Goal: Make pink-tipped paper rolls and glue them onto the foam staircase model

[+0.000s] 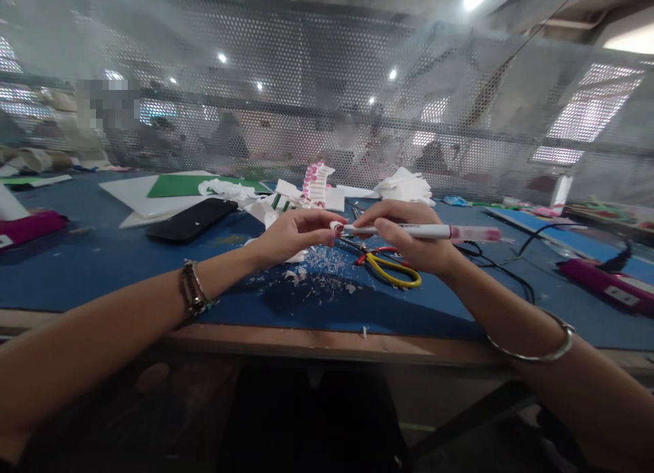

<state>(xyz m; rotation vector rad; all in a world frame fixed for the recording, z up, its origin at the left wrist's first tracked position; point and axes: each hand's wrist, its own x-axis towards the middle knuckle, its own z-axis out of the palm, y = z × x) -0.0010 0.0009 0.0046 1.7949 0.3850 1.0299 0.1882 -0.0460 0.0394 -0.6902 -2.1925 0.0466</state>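
1. Marker pen (pixel 426 231), in the head view: it is in the right hand (pixel 422 245), above the blue table (pixel 127 275), a little to the right of the centre. It lies almost level, with the tip to the left and the pink end to the right.
2. For handling, I judge that the pen is light and stiff, because it looks like a plastic tube. The smooth barrel may turn a little between the fingers, so the white part close to the tip seems a good place to hold. The tip is probably the delicate part.
3. The small white piece (pixel 336 227) seems also very light; if it is soft or stiff, I cannot tell. It is perhaps best to take it by its edge, so that the marked face stays free.
4. About the look: the pen has a slim white barrel with small dark print, then a dark pinkish band, then a see-through pink part at the right. The small white piece carries a dark red mark, too small to read.
5. The right fingers are closed around the barrel. The left hand (pixel 286 238) has its thumb and forefinger narrow, pinching the small white piece just beside the tip. Whether the tip touches it, I cannot tell.
6. Below the hands lie a yellow-handled tool (pixel 401 283) and, to its left, white scraps (pixel 327 268).
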